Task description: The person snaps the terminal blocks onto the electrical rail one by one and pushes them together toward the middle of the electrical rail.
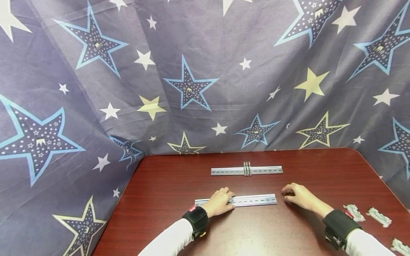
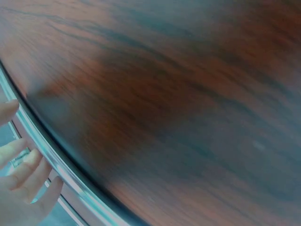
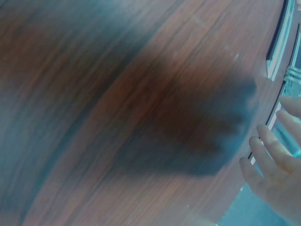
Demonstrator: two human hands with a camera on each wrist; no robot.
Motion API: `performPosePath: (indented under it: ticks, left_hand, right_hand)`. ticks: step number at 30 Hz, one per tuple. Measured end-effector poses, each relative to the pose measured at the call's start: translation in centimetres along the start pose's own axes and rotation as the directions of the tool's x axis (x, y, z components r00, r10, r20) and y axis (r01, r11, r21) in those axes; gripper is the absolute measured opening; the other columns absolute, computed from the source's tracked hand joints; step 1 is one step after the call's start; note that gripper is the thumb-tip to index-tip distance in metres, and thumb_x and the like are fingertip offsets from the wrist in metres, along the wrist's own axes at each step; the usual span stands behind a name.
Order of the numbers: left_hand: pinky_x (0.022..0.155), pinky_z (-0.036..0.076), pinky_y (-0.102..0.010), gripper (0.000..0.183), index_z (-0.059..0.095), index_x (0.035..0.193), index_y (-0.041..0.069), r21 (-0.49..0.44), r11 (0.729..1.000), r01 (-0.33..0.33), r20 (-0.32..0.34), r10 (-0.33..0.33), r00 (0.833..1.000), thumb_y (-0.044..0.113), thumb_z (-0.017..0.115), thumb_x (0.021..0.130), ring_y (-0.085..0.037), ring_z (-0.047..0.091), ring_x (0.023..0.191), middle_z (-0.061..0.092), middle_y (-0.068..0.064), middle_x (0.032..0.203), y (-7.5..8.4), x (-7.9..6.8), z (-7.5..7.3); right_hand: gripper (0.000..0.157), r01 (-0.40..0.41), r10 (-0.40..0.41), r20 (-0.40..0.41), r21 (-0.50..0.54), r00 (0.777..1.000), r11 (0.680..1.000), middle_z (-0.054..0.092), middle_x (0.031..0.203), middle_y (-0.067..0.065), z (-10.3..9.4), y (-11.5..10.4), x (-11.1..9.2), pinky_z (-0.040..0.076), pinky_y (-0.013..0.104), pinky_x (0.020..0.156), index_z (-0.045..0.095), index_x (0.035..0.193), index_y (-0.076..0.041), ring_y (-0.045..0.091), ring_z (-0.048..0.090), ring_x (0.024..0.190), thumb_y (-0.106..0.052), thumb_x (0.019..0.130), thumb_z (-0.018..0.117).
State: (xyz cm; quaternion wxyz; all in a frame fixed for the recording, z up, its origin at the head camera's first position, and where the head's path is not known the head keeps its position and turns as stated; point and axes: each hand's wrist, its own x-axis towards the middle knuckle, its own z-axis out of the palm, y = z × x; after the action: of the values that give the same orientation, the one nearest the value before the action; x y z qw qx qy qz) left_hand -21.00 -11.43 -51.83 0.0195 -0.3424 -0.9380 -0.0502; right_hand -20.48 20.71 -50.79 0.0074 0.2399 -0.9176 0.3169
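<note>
Across the left part of the nearer slotted metal DIN rail (image 1: pixel 254 201) lies my left hand (image 1: pixel 219 202), fingers toward its far edge and thumb at its near edge. In the left wrist view the fingers of this hand (image 2: pixel 28 188) overlap the shiny rail (image 2: pixel 70 176). My right hand (image 1: pixel 301 196) hovers over the table just past the rail's right end, fingers loosely bent and holding nothing. In the right wrist view, that hand (image 3: pixel 277 165) has its fingers spread apart, with the rail's end (image 3: pixel 275 66) beyond them.
Farther back lies a second DIN rail (image 1: pixel 267 170) with several slim terminal blocks (image 1: pixel 247 169) standing on its middle. Loose pale green terminal blocks (image 1: pixel 379 217) lie at the right of the brown table (image 1: pixel 166 177). A star-patterned cloth (image 1: pixel 192 124) hangs behind the table.
</note>
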Motion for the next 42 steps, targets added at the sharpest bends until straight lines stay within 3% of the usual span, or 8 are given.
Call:
performPosePath:
  ticks: [6, 14, 20, 30, 42]
  left_hand:
    - [0.07, 0.04, -0.026, 0.041, 0.061, 0.107, 0.01, -0.022, 1.0, -0.003, -0.034, 0.002, 0.999, 0.033, 0.067, 0.073, -0.015, 0.051, 0.084, 0.052, 0.0, 0.091, -1.3, -1.3, -0.2]
    - [0.072, 0.04, -0.029, 0.04, 0.061, 0.106, 0.009, -0.073, 0.996, 0.05, -0.041, -0.053, 0.998, 0.03, 0.068, 0.072, -0.017, 0.051, 0.084, 0.052, -0.002, 0.092, -2.8, -3.3, -0.8]
    - [0.073, 0.04, -0.032, 0.04, 0.061, 0.105, 0.006, -0.107, 0.991, 0.081, -0.058, -0.087, 0.994, 0.029, 0.067, 0.073, -0.018, 0.051, 0.084, 0.053, -0.003, 0.091, -3.9, -4.4, -1.0]
    - [0.071, 0.04, -0.034, 0.043, 0.061, 0.103, 0.003, -0.148, 0.984, 0.1, -0.09, -0.114, 0.989, 0.028, 0.07, 0.07, -0.019, 0.05, 0.082, 0.052, -0.003, 0.088, -5.1, -5.9, -0.5]
    - [0.069, 0.039, -0.034, 0.04, 0.062, 0.099, 0.002, -0.142, 0.985, 0.103, -0.135, -0.122, 0.983, 0.024, 0.073, 0.068, -0.019, 0.05, 0.08, 0.052, -0.004, 0.087, -5.7, -6.8, -0.2]
  right_hand:
    - [0.016, 0.013, -0.013, 0.006, -0.004, 1.0, 1.0, 0.06, 0.082, 0.005, 0.6, -0.7, 0.3, 0.044, 0.034, 0.069, 0.062, 0.087, -0.001, 0.024, 0.057, 0.078, -0.005, 0.072, 0.065]
    - [0.019, 0.078, -0.078, 0.003, -0.056, 0.997, 0.995, 0.056, 0.077, 0.001, 1.5, -1.1, 0.7, 0.043, 0.03, 0.065, 0.063, 0.086, -0.001, 0.016, 0.053, 0.072, -0.008, 0.069, 0.067]
    - [0.022, 0.08, -0.08, -0.003, -0.055, 0.997, 0.995, 0.055, 0.079, 0.002, 2.2, -1.3, 0.7, 0.042, 0.028, 0.063, 0.062, 0.089, 0.001, 0.013, 0.05, 0.07, -0.008, 0.07, 0.069]
    - [0.028, 0.133, -0.134, -0.042, -0.041, 0.99, 0.99, 0.054, 0.078, 0.002, 3.2, -1.6, 1.3, 0.037, 0.025, 0.059, 0.062, 0.089, 0.001, 0.011, 0.045, 0.068, -0.008, 0.065, 0.071]
    - [0.029, 0.13, -0.132, -0.049, -0.055, 0.99, 0.99, 0.057, 0.08, 0.004, 4.4, -1.8, 1.8, 0.044, 0.032, 0.068, 0.062, 0.088, -0.001, 0.019, 0.054, 0.075, -0.01, 0.062, 0.072]
